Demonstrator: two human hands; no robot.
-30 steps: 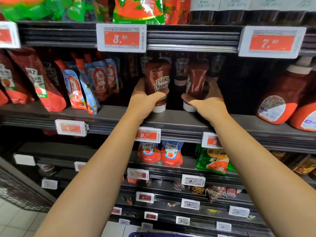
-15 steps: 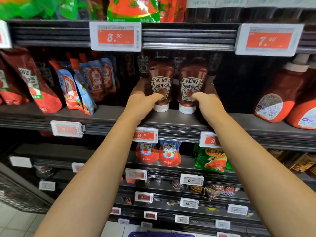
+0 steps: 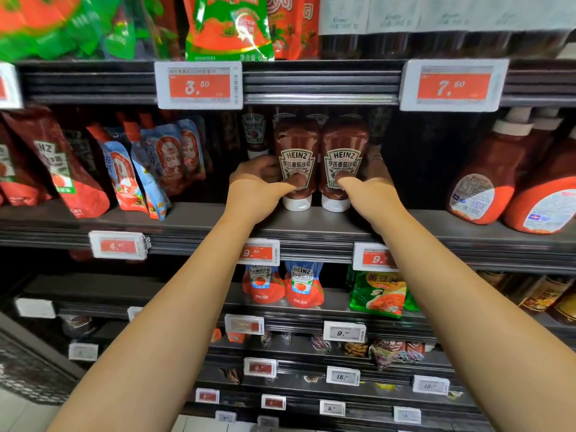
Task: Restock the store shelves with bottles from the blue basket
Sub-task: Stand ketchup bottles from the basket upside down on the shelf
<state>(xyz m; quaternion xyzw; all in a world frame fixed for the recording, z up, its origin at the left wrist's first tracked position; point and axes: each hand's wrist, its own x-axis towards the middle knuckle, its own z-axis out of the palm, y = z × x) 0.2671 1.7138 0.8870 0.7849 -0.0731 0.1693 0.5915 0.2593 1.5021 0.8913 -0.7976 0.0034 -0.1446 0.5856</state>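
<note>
Visibility: the upper-left pouches are smeared by blur. Behind the two front bottles, further ketchup bottles [image 3: 255, 129] stand in shadow, only their labels legible. The right price tag [image 3: 375, 257] is partly covered by the right forearm, its figure cut after "9". The blue basket cannot be made out; the bottom edge shows only an indistinct dark shape.

Left to right: red Heinz pouches [image 3: 59, 169] lean on the shelf [image 3: 193, 218], well to the left of the left fingers.

Left hand [image 3: 257, 190]: arm extended forward and up, thumb across the lower front label of the left ketchup bottle [image 3: 297, 160], fingers curled round its left side toward the back; fingertips hidden behind the bottle. The hand grips it.

The left ketchup bottle stands cap-down on the shelf, upright, touching or just beside the right ketchup bottle [image 3: 344, 160], likewise cap-down and upright.

Right hand [image 3: 372, 190]: arm extended likewise, thumb on the lower front label, fingers wrapped round the right side; a thin ring shows on one finger [image 3: 375, 162]. The hand grips the bottle.

Large red sauce bottles [image 3: 480, 188] stand well to the right of the right fingers.
</note>
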